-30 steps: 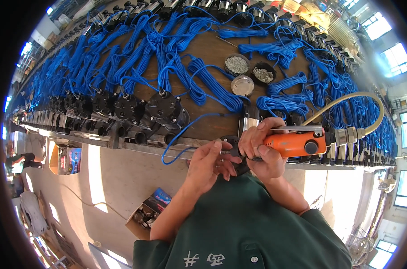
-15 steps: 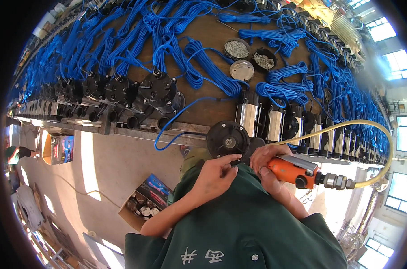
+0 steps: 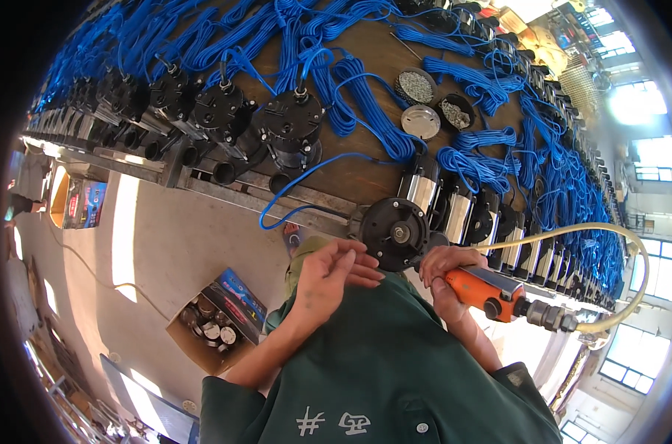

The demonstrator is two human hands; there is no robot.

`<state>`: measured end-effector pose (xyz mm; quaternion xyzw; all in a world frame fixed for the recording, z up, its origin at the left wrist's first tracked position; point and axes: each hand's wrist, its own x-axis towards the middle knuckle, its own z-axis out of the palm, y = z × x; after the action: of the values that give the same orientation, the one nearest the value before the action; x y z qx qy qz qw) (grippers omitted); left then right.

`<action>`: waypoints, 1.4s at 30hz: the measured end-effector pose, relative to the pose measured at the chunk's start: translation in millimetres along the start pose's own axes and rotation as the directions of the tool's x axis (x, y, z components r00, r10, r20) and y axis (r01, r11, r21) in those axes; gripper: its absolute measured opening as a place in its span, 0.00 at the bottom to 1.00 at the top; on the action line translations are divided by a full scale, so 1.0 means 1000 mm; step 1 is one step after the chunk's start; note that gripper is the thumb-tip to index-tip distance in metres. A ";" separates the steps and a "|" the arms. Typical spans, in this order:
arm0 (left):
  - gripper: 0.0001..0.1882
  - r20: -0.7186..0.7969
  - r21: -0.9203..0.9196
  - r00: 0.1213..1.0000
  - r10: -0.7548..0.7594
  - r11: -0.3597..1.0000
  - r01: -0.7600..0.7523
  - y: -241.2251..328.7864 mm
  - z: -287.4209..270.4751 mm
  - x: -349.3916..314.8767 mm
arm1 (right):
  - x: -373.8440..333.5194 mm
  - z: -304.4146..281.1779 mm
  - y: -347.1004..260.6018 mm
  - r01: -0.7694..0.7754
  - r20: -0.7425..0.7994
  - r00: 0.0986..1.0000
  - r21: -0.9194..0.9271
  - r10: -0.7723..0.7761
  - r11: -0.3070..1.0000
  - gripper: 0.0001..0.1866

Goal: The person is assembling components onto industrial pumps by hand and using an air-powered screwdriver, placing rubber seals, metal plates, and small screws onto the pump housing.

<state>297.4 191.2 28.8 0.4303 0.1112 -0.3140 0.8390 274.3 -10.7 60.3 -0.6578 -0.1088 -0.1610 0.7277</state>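
Note:
A black round pump end (image 3: 380,231) with a hub in its centre faces up in front of me, just past my body. My right hand (image 3: 448,271) is wrapped round an orange air-powered driver (image 3: 481,294), with its front end toward the pump's lower right edge. Whether the driver's tip touches the pump is hidden. At the pump's lower left, my left hand (image 3: 330,280) has its fingers stretched out and holds nothing I can see. A blue cable (image 3: 295,214) loops out left from the pump.
A pale yellow air hose (image 3: 641,263) curves from the driver back over the bench. Coiled blue cables (image 3: 376,111), bowls of small metal parts (image 3: 415,86), a shallow metal dish (image 3: 420,121) and rows of black pumps (image 3: 291,122) crowd the bench. A carton (image 3: 236,307) of round parts stands on the floor.
My left hand has drawn back left from the pump's lower edge, and its curled fingers have straightened. My right hand still grips the driver. The whole view has shifted slightly.

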 end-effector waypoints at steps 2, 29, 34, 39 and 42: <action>0.10 0.014 -0.008 1.000 0.002 1.000 -0.002 -0.003 -0.008 0.000 | 0.001 0.004 0.000 0.002 -0.022 1.000 -0.018 -0.002 1.000 0.11; 0.10 0.207 -0.168 0.974 -0.096 0.977 0.132 0.014 0.006 0.002 | 0.050 0.042 -0.037 -0.016 -0.050 0.998 0.450 0.043 0.893 0.18; 0.10 0.150 -0.109 0.985 -0.082 0.989 0.099 0.015 0.004 0.006 | 0.054 0.044 -0.034 -0.027 -0.016 0.999 0.442 0.038 0.897 0.18; 0.13 0.181 -0.013 0.977 -0.111 0.993 0.115 0.024 0.002 0.020 | 0.059 0.045 -0.024 -0.006 0.025 1.000 0.430 -0.006 0.903 0.18; 0.16 0.092 0.336 0.961 0.262 0.900 -0.278 0.016 0.004 0.039 | 0.061 0.043 -0.008 0.023 0.006 1.000 0.366 -0.027 0.930 0.19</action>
<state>337.5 177.6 23.6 0.5752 -0.0251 -0.2187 0.7878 330.0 25.3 94.8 -0.5102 -0.1489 -0.1437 0.8348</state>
